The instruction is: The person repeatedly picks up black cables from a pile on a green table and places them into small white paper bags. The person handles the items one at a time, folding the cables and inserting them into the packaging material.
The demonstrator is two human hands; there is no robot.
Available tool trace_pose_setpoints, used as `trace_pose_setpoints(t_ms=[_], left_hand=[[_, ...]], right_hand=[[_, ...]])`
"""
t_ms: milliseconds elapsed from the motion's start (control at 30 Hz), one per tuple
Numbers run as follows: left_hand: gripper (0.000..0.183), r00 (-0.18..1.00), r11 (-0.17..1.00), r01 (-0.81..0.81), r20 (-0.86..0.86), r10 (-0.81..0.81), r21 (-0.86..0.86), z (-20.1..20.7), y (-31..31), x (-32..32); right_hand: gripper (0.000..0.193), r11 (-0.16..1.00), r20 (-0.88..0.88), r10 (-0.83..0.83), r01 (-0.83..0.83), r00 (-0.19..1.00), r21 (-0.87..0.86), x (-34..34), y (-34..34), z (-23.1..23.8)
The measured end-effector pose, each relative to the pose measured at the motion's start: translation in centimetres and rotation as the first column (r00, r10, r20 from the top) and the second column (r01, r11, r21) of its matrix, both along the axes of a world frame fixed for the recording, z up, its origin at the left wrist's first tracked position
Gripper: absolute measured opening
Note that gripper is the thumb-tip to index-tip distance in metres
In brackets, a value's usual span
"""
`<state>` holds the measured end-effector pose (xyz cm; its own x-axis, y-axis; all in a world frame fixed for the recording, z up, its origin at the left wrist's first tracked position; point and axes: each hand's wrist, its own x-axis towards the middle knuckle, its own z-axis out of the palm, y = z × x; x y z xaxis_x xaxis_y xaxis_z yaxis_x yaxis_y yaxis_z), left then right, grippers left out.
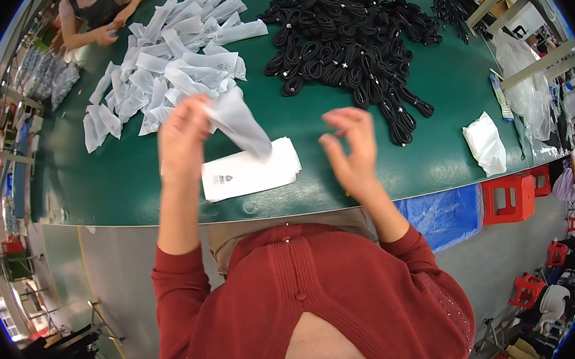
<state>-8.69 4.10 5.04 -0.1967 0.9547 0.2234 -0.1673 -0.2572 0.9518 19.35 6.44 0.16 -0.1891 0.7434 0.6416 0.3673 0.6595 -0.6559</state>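
My left hand (185, 132) pinches one end of a frosted translucent bag (241, 124), which hangs slanting to the right. Something greyish shows faintly inside it. Beneath the bag's lower end lies a flat stack of white bags (250, 173) with small dark print. To the right of the stack, my right hand (354, 146) is held over the table with its thumb and fingers apart, holding nothing. A large heap of filled frosted bags (177, 60) spreads beyond my left hand. Past my right hand is a big pile of coiled black cables (351, 39), each bundled up.
The green table (119, 186) has its near edge at my waist. A crumpled white bag (484, 144) lies at the right. A co-worker's hand (106, 36) is at the far left. Below the table's right side are a blue plastic-lined bin (442, 218) and a red stool (508, 199).
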Motion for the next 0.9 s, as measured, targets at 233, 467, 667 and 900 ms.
trace_pose_setpoints(t_ms=[233, 467, 667, 900], left_hand=[[0.026, 0.84, 0.876, -0.432, -0.259, 0.477, 0.212, 0.3, 5.2, -9.1], [0.026, 0.67, 0.982, 0.046, -0.735, 0.105, 0.182, -3.5, -0.1, 1.3], [0.021, 0.491, 0.986, 0.157, -0.87, -0.038, 0.045, -7.2, -3.7, 6.8], [0.016, 0.679, 0.995, 0.01, -0.73, -0.082, -0.102, -7.7, -3.9, 6.5]], right_hand=[[0.045, 0.734, 0.659, -0.581, 0.657, 0.478, 0.171, 9.1, 2.7, -4.0], [0.031, 0.797, 0.457, -0.585, 0.579, 0.67, 0.172, 8.9, 1.9, -4.6], [0.029, 0.854, -0.139, -0.156, 0.063, 0.978, -0.517, 4.3, -1.0, -3.1], [0.037, 0.703, -0.231, 0.131, -0.254, 0.964, -0.664, 0.9, -3.5, -1.9]])
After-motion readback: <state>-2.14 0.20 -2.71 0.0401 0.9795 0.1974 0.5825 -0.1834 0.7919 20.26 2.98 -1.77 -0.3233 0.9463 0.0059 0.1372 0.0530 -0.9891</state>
